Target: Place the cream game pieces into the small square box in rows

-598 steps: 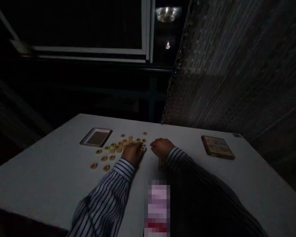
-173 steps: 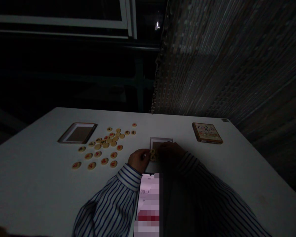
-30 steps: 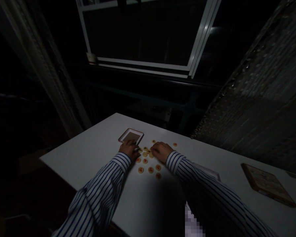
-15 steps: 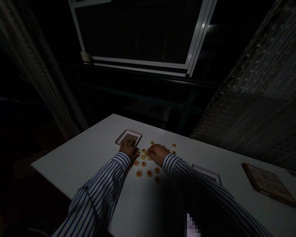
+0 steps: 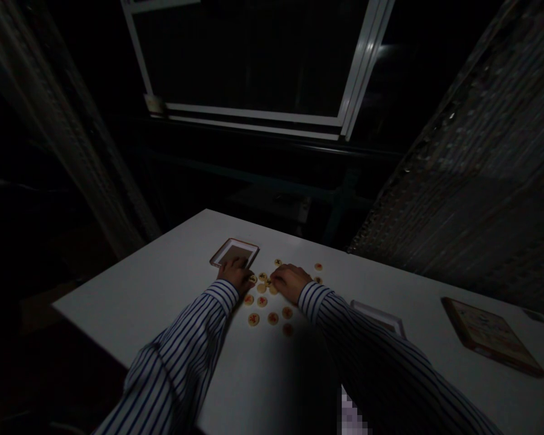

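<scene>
Several round pale pieces with red or dark marks lie on a white table (image 5: pixel 163 290), among them a red-marked piece (image 5: pixel 253 319) near my sleeves. My left hand (image 5: pixel 236 273) rests at the near edge of a shallow open box (image 5: pixel 234 252), its fingertips by a dark-marked piece (image 5: pixel 252 278). Across the group, my right hand (image 5: pixel 290 281) has bent fingers beside another dark-marked piece (image 5: pixel 268 282). Whether either hand grips a piece is too dark and small to tell.
To the right, a white-edged tray (image 5: pixel 381 317) is partly behind my right sleeve. A flat printed box (image 5: pixel 492 332) lies farther right. A beaded curtain (image 5: pixel 471 163) hangs beyond the table's right side.
The whole view has shifted very slightly. Both hands stay in nearly the same places among the pieces.
</scene>
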Demonstrator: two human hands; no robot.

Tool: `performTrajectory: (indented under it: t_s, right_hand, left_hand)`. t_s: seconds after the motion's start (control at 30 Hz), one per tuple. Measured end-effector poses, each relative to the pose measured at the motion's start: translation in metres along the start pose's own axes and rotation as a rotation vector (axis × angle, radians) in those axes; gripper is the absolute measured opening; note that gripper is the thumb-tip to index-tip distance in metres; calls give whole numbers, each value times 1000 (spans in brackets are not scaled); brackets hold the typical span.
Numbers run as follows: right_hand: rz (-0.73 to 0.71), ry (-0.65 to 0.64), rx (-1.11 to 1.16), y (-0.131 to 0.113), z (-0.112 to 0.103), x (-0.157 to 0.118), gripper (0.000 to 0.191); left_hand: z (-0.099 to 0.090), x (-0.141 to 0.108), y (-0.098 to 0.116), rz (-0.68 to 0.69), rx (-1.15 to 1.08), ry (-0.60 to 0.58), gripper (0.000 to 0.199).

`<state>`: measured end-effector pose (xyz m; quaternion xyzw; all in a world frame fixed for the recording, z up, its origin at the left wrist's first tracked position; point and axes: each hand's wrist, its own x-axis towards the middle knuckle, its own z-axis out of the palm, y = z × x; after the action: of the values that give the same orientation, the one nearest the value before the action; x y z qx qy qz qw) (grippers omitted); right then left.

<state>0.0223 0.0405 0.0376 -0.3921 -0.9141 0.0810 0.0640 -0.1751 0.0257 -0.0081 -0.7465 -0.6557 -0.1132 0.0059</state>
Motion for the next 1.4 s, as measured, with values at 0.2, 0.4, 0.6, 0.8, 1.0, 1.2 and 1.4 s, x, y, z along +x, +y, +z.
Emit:
performTrajectory:
  t_s: [0.2,0.4,0.6,0.8,1.0,1.2,1.4]
  right_hand:
    - [-8,31,3,5,2,0,28]
    - [-9,80,39,6,-1,-4,27]
    - [-21,122,69,4,-12,-13,26]
    - [-7,171,61,6,-27,-28,25]
    - [0,222,75,13,-39,-43,25]
    - [-5,262,91,19,-51,-60,26]
    - [-5,303,108,21,-62,-79,27]
  left_hand:
    - [-7,-2,1,24,26,63,33]
    - [-18,-2,2,65,18,86,32]
    - [-29,-4,9,144,-31,171,33]
    - [-41,-11,24,192,-53,220,30]
    - [-51,-17,38,226,-43,250,30]
    - [-54,-19,53,233,-85,278,27]
    - [-58,-23,72,260,-118,267,29]
